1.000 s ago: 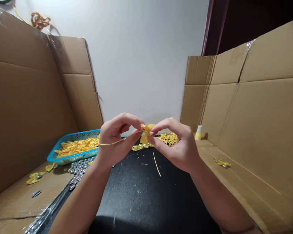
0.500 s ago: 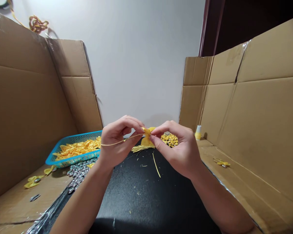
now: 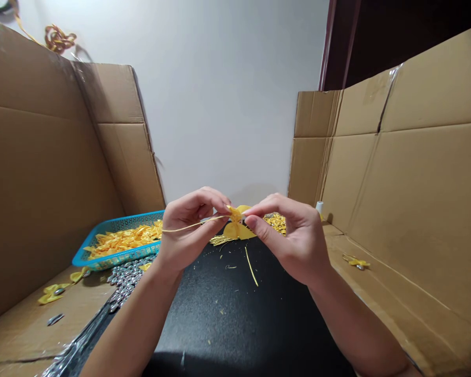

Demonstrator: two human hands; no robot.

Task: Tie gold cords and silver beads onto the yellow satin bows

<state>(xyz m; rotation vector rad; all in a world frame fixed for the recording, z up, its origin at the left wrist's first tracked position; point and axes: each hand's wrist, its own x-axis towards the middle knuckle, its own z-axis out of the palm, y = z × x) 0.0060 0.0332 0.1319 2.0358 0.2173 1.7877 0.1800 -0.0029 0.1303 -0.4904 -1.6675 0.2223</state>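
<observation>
My left hand [image 3: 190, 225] pinches a yellow ribbon bow [image 3: 237, 229] between thumb and fingertips, above the far part of the black table. A thin yellow cord [image 3: 188, 228] runs from the bow leftward across that hand. My right hand [image 3: 290, 233] is closed at the bow's right side, thumb and forefinger close together; whatever lies between those tips is too small to make out. Behind the bow lies a bundle of gold twist ties [image 3: 220, 240], partly covered by it. One loose gold tie [image 3: 251, 266] rests on the table nearer me.
On the left stands a blue basket [image 3: 102, 226] of yellow ribbon pieces, with a heap of silver beads [image 3: 126, 280] before it. Gold pieces [image 3: 275, 224] lie behind my right hand. Cardboard walls [image 3: 427, 178] flank both sides. A finished-looking bow [image 3: 357, 262] sits at right.
My right hand has shifted slightly to the right, its fingertips drawing back from the bow's middle. More of the bow's lower loop shows. My left hand has barely moved.
</observation>
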